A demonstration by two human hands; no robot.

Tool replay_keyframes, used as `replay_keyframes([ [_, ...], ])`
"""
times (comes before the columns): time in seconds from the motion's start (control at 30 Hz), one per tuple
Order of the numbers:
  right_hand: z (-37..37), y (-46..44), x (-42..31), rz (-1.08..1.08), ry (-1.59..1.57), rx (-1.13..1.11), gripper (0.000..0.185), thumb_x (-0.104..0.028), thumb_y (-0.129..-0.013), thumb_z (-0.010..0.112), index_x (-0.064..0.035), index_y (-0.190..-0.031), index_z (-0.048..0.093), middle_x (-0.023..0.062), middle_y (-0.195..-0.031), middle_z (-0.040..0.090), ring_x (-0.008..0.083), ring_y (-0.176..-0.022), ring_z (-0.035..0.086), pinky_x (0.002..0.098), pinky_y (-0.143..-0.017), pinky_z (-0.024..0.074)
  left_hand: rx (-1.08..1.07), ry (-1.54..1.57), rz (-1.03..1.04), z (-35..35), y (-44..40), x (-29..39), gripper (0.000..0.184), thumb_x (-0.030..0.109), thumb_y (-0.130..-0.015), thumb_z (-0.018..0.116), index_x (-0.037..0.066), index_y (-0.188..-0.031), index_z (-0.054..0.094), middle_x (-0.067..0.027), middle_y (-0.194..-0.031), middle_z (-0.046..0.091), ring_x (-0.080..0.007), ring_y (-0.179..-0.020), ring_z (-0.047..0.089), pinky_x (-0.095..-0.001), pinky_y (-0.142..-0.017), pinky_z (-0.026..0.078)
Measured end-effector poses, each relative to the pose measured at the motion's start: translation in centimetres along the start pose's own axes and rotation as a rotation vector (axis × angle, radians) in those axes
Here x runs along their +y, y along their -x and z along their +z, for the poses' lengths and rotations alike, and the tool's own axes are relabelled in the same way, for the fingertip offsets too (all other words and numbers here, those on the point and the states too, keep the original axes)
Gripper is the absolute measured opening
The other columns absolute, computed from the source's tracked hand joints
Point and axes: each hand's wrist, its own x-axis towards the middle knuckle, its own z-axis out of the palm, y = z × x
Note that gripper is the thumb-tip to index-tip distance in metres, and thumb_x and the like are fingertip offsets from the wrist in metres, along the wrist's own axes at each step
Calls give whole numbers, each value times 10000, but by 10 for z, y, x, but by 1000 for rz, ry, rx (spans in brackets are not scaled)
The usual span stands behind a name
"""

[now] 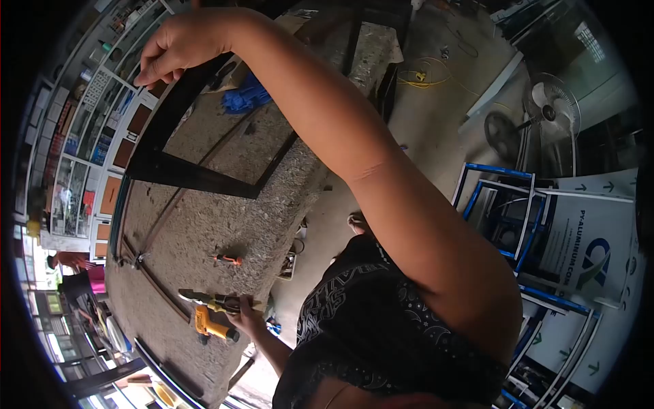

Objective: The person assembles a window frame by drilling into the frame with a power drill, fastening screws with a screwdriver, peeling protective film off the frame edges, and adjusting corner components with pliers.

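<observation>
My left hand (246, 317), low in the view, is closed around the handles of a pair of pliers (218, 304) with yellow-and-black grips. Their grey jaws point left over the worktable (238, 225). Just beside them a yellow-orange power drill (212, 328) lies on its side. My right arm stretches across the view to the upper left. There my right hand (178, 51) hangs over a black metal frame (153, 163), fingers bent and thumb against the fingertips. Whatever it may pinch is too small to make out. The frame rests on the table.
A small orange-handled tool (229, 260) lies mid-table, and crumpled blue material (245, 99) sits within the frame. Glass-fronted shelves (85, 150) line the left. At the right stand a fan (548, 112) and blue-edged frames (501, 174). A yellow cable (426, 82) crosses the floor. Another person (75, 262) is far left.
</observation>
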Motion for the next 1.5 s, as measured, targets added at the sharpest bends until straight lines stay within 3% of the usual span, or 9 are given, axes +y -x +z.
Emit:
replay_keyframes([
  [0.1, 1, 10, -4, -10, -68, -64, 391, -463, -903, 660, -90, -988, 738, 23, -842, 688, 117, -775, 653, 292, -735, 516, -68, -216, 155, 5, -19, 49, 175, -22, -876, 615, 22, -1045, 621, -65, -1078, 603, -143, -818, 589, -277, -692, 515],
  [0.17, -4, 22, -12, -1, -101, -58, 302, -315, -912, 700, -57, -1070, 709, 28, -864, 692, 97, -763, 647, 247, -716, 526, -79, -542, 547, 17, -36, 93, 283, 32, -906, 628, 16, -1189, 628, -125, -1289, 531, -194, -1014, 599, -304, -793, 532],
  [0.23, -3, 31, -14, -19, -142, -12, 343, -391, -918, 676, -51, -939, 715, -1, -692, 637, 84, -682, 630, 249, -678, 500, -10, -930, 754, 31, -50, 148, 375, 67, -919, 634, 34, -1291, 597, -167, -1416, 435, -280, -1154, 578, -371, -872, 535],
  [0.43, -14, 42, 2, -87, -324, -50, 403, -350, -1004, 506, -72, -711, 514, 1, -638, 519, 111, -638, 556, 271, -644, 445, 10, -1167, 1263, 100, -81, 271, 331, -2, -881, 634, -1, -1212, 641, -214, -1419, 456, -394, -1288, 481, -451, -1058, 425],
  [0.7, -26, 68, -1, -187, -646, -164, 328, -333, -1004, 402, -60, -843, 487, 6, -748, 448, 122, -701, 496, 265, -652, 438, 59, -1559, 1276, 184, -69, 356, 187, 101, -896, 604, 138, -1016, 743, -4, -1543, 358, -313, -1428, 312, -616, -1129, 260],
  [0.87, -25, 73, -6, -225, -671, -168, 293, -252, -998, 411, -6, -872, 510, 25, -731, 449, 134, -674, 508, 276, -641, 433, 107, -1542, 1373, 206, -69, 369, 189, 65, -831, 641, 108, -995, 723, -63, -1270, 516, -259, -1202, 485, -544, -1055, 339],
  [1.2, -19, 73, -1, -366, -570, -39, 301, -267, -1020, 446, -62, -803, 484, -1, -634, 465, 102, -568, 535, 256, -516, 408, 152, -1623, 1354, 220, -67, 370, 354, -37, -787, 623, 35, -1130, 673, -115, -1388, 478, -340, -1270, 459, -490, -1064, 376],
  [1.33, -17, 70, 3, -303, -549, -46, 335, -354, -1011, 490, -68, -856, 570, 12, -705, 579, 116, -647, 610, 285, -581, 462, 110, -1668, 1244, 225, -67, 376, 380, -43, -771, 634, 27, -1143, 667, -111, -1388, 475, -322, -1282, 457, -487, -1088, 357],
  [1.5, -17, 73, 8, -412, -437, -33, 263, -225, -1051, 397, -64, -857, 472, 1, -693, 422, 96, -582, 527, 221, -520, 447, 127, -1666, 1345, 225, -66, 383, 250, -23, -807, 632, 45, -1035, 710, -89, -1231, 551, -274, -1148, 549, -453, -980, 411],
])
